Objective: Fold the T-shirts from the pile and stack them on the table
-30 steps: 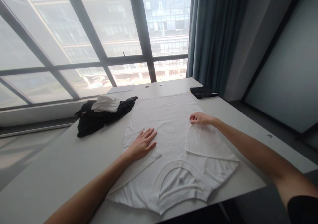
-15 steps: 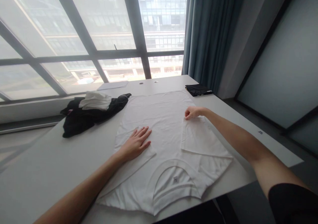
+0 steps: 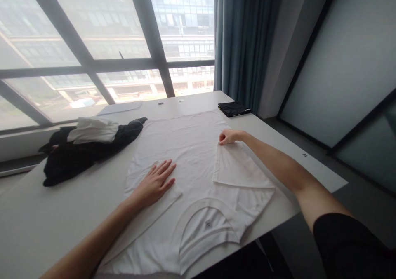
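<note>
A white T-shirt point(image 3: 185, 151) lies flat on the white table, its round collar toward me and its hem at the far side. Both sleeves are folded inward over the body. My left hand point(image 3: 156, 182) rests with spread fingers on the folded left sleeve. At the outer corner of the right sleeve point(image 3: 241, 167), my right hand point(image 3: 227, 137) pinches the fabric between closed fingers.
On the left of the table point(image 3: 71, 209) is a heap of dark clothing point(image 3: 74, 157) with a white cloth point(image 3: 93, 130) on top. A folded black garment point(image 3: 234, 109) lies at the far right. Windows and a blue curtain point(image 3: 244, 44) stand behind.
The view has turned slightly right, so everything appears shifted left. Both hands keep their places on the shirt, the left spread and the right pinching.
</note>
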### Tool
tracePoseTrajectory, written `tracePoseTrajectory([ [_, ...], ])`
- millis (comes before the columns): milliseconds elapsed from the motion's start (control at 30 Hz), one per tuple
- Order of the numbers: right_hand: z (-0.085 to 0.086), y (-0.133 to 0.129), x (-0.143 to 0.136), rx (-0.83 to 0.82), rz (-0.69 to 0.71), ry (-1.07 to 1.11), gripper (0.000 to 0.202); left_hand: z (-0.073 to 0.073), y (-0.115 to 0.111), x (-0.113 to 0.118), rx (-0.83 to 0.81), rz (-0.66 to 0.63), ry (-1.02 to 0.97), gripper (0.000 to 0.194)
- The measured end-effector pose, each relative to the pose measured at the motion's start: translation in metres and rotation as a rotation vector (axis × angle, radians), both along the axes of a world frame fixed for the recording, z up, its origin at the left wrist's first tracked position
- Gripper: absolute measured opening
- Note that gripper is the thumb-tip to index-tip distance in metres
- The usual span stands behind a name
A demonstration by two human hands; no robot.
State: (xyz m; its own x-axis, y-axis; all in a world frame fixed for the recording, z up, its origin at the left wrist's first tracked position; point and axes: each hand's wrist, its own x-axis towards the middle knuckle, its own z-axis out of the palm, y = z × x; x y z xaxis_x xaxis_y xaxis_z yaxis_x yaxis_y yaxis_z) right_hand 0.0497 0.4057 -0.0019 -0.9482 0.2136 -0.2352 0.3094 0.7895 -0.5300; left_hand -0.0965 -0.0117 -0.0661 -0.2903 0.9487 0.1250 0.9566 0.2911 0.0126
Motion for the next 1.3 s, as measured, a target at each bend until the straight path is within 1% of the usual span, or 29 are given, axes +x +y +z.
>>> tracePoseTrajectory([
  [167, 0.004, -0.010, 0.006, 0.054, 0.017, 0.051, 0.021, 0.000, 0.000, -0.001, 0.030, -0.008, 0.012, 0.064],
  [200, 0.004, -0.013, 0.010, 0.082, 0.023, 0.112, 0.020, 0.000, 0.001, -0.002, 0.032, -0.012, 0.011, 0.063],
  [267, 0.003, -0.022, 0.024, 0.158, 0.036, 0.298, 0.020, 0.001, 0.004, -0.003, 0.026, -0.015, 0.001, 0.063],
  [333, 0.000, -0.036, 0.046, 0.232, 0.054, 0.503, 0.021, 0.008, 0.005, 0.004, 0.014, -0.008, -0.022, 0.062],
  [400, -0.006, -0.052, 0.076, 0.267, 0.076, 0.634, 0.023, 0.022, 0.001, 0.023, 0.004, 0.000, -0.056, 0.060],
  [433, -0.011, -0.059, 0.093, 0.262, 0.089, 0.670, 0.024, 0.033, -0.003, 0.036, 0.004, 0.001, -0.074, 0.058],
  [467, -0.017, -0.064, 0.110, 0.245, 0.100, 0.690, 0.025, 0.045, -0.007, 0.052, -0.005, -0.026, -0.104, 0.058],
  [533, -0.033, -0.064, 0.141, 0.197, 0.101, 0.706, 0.026, 0.070, -0.012, 0.080, -0.026, -0.138, -0.198, 0.059],
  [567, -0.043, -0.059, 0.153, 0.173, 0.110, 0.703, 0.026, 0.083, -0.015, 0.088, -0.034, -0.201, -0.251, 0.057],
  [600, -0.054, -0.053, 0.161, 0.152, 0.117, 0.701, 0.027, 0.096, -0.017, 0.092, -0.041, -0.266, -0.314, 0.053],
  [633, -0.064, -0.045, 0.166, 0.129, 0.131, 0.731, 0.028, 0.107, -0.021, 0.090, -0.034, -0.308, -0.387, 0.049],
  [667, -0.074, -0.038, 0.169, 0.110, 0.151, 0.753, 0.030, 0.117, -0.027, 0.084, 0.002, -0.316, -0.460, 0.047],
  [700, -0.082, -0.032, 0.169, 0.104, 0.152, 0.768, 0.033, 0.124, -0.035, 0.076, 0.093, -0.269, -0.508, 0.045],
  [733, -0.088, -0.029, 0.168, 0.107, 0.150, 0.785, 0.036, 0.129, -0.044, 0.067, 0.178, -0.198, -0.514, 0.045],
  [767, -0.092, -0.027, 0.166, 0.109, 0.148, 0.789, 0.039, 0.130, -0.055, 0.060, 0.230, -0.139, -0.500, 0.045],
  [800, -0.095, -0.026, 0.164, 0.113, 0.145, 0.793, 0.041, 0.128, -0.066, 0.056, 0.250, -0.097, -0.485, 0.045],
  [833, -0.097, -0.028, 0.162, 0.116, 0.145, 0.794, 0.042, 0.123, -0.076, 0.054, 0.242, -0.069, -0.471, 0.046],
  [900, -0.099, -0.032, 0.157, 0.116, 0.151, 0.788, 0.043, 0.102, -0.094, 0.061, 0.178, -0.041, -0.441, 0.046],
  [1000, -0.103, -0.037, 0.149, 0.111, 0.176, 0.764, 0.041, 0.063, -0.112, 0.079, 0.084, 0.031, -0.336, 0.049],
  [1033, -0.102, -0.039, 0.147, 0.109, 0.186, 0.754, 0.040, 0.054, -0.116, 0.083, 0.055, 0.045, -0.306, 0.051],
  [1067, -0.100, -0.040, 0.147, 0.108, 0.193, 0.744, 0.039, 0.048, -0.119, 0.085, 0.036, 0.054, -0.285, 0.052],
  [1100, -0.096, -0.042, 0.147, 0.107, 0.191, 0.734, 0.039, 0.046, -0.120, 0.085, 0.031, 0.056, -0.276, 0.052],
  [1133, -0.089, -0.044, 0.149, 0.105, 0.177, 0.726, 0.039, 0.048, -0.119, 0.085, 0.043, 0.054, -0.275, 0.052],
  [1167, -0.080, -0.046, 0.153, 0.107, 0.148, 0.724, 0.039, 0.054, -0.116, 0.083, 0.073, 0.047, -0.278, 0.051],
  [1233, -0.058, -0.052, 0.166, 0.124, 0.044, 0.725, 0.034, 0.070, -0.103, 0.081, 0.159, 0.021, -0.285, 0.049],
  [1300, -0.036, -0.058, 0.185, 0.163, -0.112, 0.712, 0.027, 0.087, -0.082, 0.083, 0.228, -0.032, -0.282, 0.047],
])
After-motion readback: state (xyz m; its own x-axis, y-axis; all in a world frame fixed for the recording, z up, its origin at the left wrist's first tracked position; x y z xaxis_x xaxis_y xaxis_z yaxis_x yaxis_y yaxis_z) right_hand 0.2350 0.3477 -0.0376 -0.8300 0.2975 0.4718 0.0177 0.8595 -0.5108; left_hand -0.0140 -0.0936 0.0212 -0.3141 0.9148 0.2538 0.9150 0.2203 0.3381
